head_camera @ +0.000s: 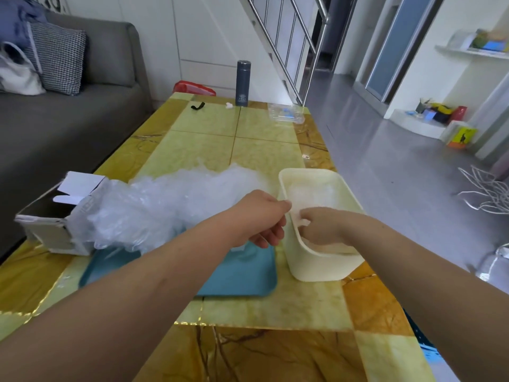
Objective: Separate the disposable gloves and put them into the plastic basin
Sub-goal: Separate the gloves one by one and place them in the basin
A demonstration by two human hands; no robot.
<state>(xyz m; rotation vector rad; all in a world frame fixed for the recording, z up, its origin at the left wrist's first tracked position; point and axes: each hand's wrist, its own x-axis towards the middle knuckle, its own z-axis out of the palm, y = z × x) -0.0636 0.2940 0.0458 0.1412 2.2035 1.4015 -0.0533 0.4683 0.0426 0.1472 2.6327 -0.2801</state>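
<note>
Head view: a yellow-and-amber tiled table (261,125) fills the scene, with a grey sofa (82,106) along its left side. At the far end stand a dark flask (243,83), a black strap (198,106) and a clear plastic pack (286,113). At the near left an opened cardboard box (52,219) lies on its side, and a pile of gloves (170,205), clear and crinkled, spills from its mouth to the right across the table and over the far edge of a teal tray (239,274). The left forearm crosses over the tray and hides part of it.

The plastic basin (316,260), cream-coloured, stands just to the right of the tray, with more clear film lying in its far part. The right hand (322,227) is down inside the basin, fingers curled and pinching a small white crumple of a glove (304,222). The left hand (265,216) is at the basin's left rim, just beside the right hand, thumb and forefinger pressed together on the same thin film, which is faint and blurred there. The pile lies behind and left of the left hand.
</note>
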